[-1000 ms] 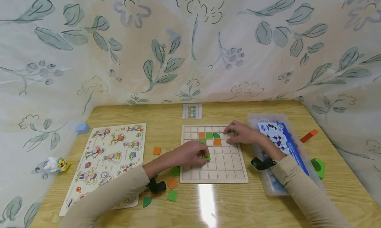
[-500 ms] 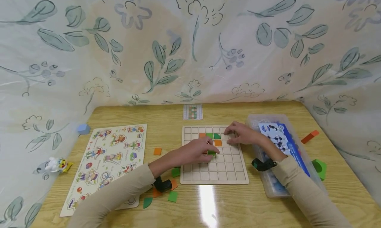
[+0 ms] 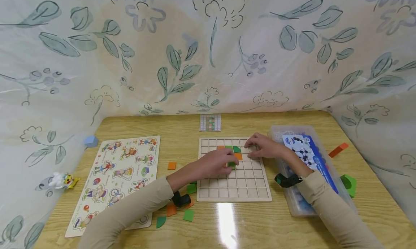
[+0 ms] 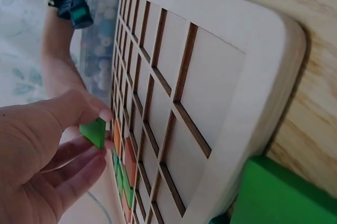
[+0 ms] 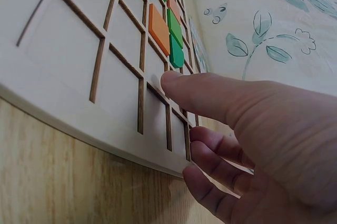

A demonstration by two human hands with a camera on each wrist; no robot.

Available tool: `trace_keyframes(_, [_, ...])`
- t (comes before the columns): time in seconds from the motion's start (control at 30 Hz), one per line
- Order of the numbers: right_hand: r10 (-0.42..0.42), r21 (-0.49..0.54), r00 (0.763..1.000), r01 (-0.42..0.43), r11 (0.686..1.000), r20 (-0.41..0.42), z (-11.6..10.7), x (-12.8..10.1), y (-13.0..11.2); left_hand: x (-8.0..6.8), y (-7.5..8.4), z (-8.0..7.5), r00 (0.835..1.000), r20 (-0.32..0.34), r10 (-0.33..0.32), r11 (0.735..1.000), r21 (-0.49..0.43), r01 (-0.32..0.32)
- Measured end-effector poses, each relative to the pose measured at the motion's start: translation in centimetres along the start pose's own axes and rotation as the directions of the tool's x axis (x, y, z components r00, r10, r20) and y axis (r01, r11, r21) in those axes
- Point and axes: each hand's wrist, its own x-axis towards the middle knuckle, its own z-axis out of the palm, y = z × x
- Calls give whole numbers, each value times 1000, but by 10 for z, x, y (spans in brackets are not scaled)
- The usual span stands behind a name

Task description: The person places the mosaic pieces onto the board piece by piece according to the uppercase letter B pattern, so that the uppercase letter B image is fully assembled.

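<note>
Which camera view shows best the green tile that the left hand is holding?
The left wrist view: the green tile appears large, pinched between thumb and fingers of the left hand above the wooden grid board. The head view shows only a small green spot under the fingers. The right wrist view shows placed tiles, not this one.

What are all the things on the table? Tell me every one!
Grid board: one, pale wood, middle.
Tiles in board: about five, orange and green, far rows.
Green tile: one, pinched over board.
Loose tiles: several, orange and green, left of board.
Picture puzzle: one, colourful, left.
Pattern card: one, far edge.
Plastic box: one, clear, right.
Blue block: one, far left.
Toy figure: one, white, left edge.
Left hand: pinches green tile.
Right hand: rests on board.
</note>
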Motion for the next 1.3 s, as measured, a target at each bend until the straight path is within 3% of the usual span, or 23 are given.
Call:
trace_keyframes(0.17, [4,6,1000,-4,1000,-1,0,-1,-2,1,0,3,1000,-18,11,999,49,-10])
trace_keyframes(0.53, [15,7,1000,-15,1000,-3,-1,-1,-4,0,-1,3,999,-36,34,998,53,-33])
trace_keyframes(1.0, [19,8,1000,-19,1000,3,2,0,-2,4,-1,7,999,-2,-49,997,65,49])
trace_keyframes(1.3, [29,5,1000,-29,1000,4,0,1,-2,5,-3,4,998,35,-58,993,104,54])
